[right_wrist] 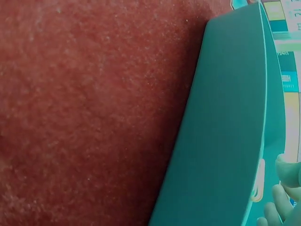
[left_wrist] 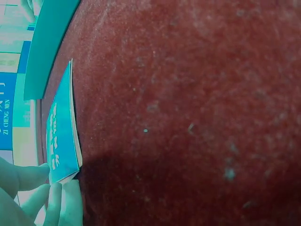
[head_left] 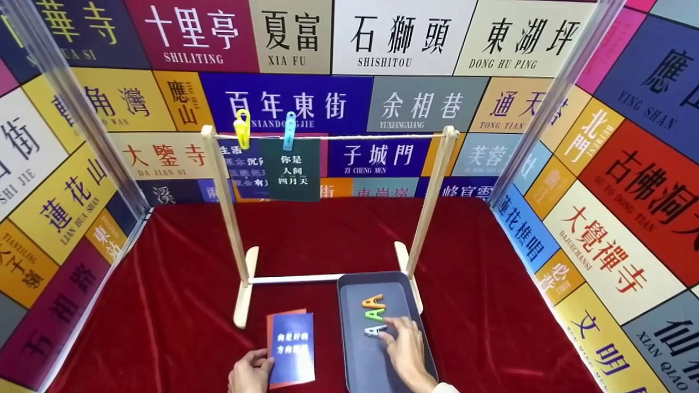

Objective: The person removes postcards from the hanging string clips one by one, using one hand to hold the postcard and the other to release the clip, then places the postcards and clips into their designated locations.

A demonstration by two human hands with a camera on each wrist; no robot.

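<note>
The left hand (head_left: 250, 372) pinches the edge of a blue white-lettered card (head_left: 293, 364) on the red-draped tabletop (head_left: 169, 305). In the dark-grey rectangular tray (head_left: 368, 365), the right hand (head_left: 407, 350) pinches a pale plastic clothespin (head_left: 372, 331).

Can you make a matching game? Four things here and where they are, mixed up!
1. yellow plastic clothespin
2. dark green rectangular paper card
3. blue rectangular paper card
4. pale A-shaped plastic clothespin

A. pinched by the left hand
B. in the dark grey rectangular tray
C. hanging beneath the light blue plastic clothespin
D. on the white string, near its left end

Pairs: 1-D; 2-C; 3-A; 4-B
</note>
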